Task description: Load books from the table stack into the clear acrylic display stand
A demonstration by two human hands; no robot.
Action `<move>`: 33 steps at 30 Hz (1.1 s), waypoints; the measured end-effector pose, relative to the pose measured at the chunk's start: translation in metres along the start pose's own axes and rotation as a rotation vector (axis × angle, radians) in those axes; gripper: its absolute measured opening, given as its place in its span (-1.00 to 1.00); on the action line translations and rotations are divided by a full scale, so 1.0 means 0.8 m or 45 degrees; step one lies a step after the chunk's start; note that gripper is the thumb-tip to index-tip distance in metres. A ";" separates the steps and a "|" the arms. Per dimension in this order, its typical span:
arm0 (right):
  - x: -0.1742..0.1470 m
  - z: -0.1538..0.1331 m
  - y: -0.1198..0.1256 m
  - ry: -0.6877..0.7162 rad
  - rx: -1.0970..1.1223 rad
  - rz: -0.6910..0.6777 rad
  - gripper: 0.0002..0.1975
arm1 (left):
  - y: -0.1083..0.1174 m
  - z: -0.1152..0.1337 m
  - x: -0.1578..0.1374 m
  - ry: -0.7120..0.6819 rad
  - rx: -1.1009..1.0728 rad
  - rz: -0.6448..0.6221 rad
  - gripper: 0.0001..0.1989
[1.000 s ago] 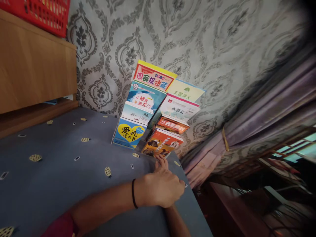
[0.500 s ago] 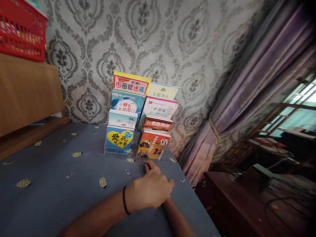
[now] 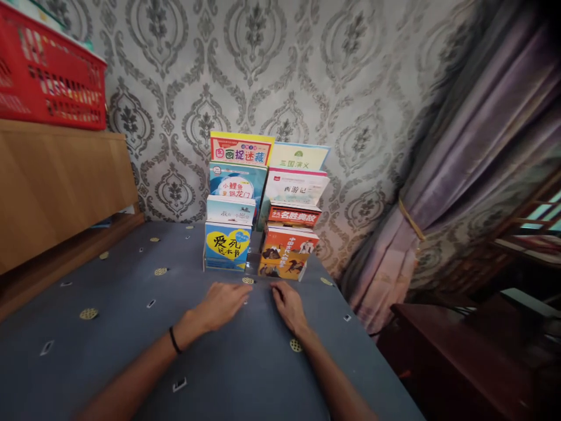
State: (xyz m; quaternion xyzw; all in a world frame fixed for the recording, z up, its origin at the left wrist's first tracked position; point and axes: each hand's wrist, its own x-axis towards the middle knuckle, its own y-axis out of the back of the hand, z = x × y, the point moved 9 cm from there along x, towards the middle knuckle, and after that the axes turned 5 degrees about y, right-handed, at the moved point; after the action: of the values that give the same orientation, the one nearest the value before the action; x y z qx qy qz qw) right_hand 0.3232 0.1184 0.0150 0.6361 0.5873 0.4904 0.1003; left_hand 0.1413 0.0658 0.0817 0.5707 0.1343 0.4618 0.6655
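Observation:
My left hand [image 3: 225, 305] rests on the dark blue tablecloth, fingers stretched toward the right and nothing visible in them. A dark band circles its wrist. My right hand [image 3: 288, 305] lies a short way to the right, its fingers loosely bent on the cloth and apparently holding nothing. Just beyond both hands stand two tiered rows of books in a clear holder [image 3: 251, 268]. A blue book with a yellow heart [image 3: 227, 245] fronts the left row. At the front of the right row is an orange book [image 3: 288, 254]. Taller books, including a yellow-edged one [image 3: 242, 149], rise behind.
Behind the books is a patterned wall [image 3: 254, 76]. A wooden cabinet [image 3: 65, 187] with a red basket [image 3: 56, 79] on top stands at the left. To the right hang a tied purple curtain [image 3: 421, 193] and, below it, a dark red piece of furniture [image 3: 451, 362].
My hands were crossed, the left lying over the right; now they are apart, left hand moved leftward. The view has shifted, so the books appear slightly farther right.

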 end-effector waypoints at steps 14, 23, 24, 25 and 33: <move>0.010 -0.031 -0.035 -0.049 0.284 0.075 -0.61 | 0.054 -0.207 -0.056 0.655 -0.504 0.762 -0.68; 0.031 -0.050 -0.073 -0.031 0.350 0.213 -0.44 | 0.030 -0.209 -0.048 0.503 -0.489 0.628 -0.51; 0.032 -0.050 -0.076 -0.026 0.352 0.213 -0.43 | 0.029 -0.209 -0.047 0.494 -0.480 0.618 -0.50; 0.032 -0.049 -0.078 -0.023 0.355 0.207 -0.42 | 0.027 -0.208 -0.046 0.484 -0.473 0.611 -0.49; 0.034 -0.054 -0.087 -0.026 0.309 0.132 -0.41 | 0.013 -0.206 -0.043 0.482 -0.467 0.568 -0.44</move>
State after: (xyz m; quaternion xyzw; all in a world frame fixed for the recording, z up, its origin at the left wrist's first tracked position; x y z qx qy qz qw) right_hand 0.2414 0.1422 0.0009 0.6780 0.6074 0.4139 0.0030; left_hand 0.0020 0.1435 0.0274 0.3611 0.0420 0.7102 0.6028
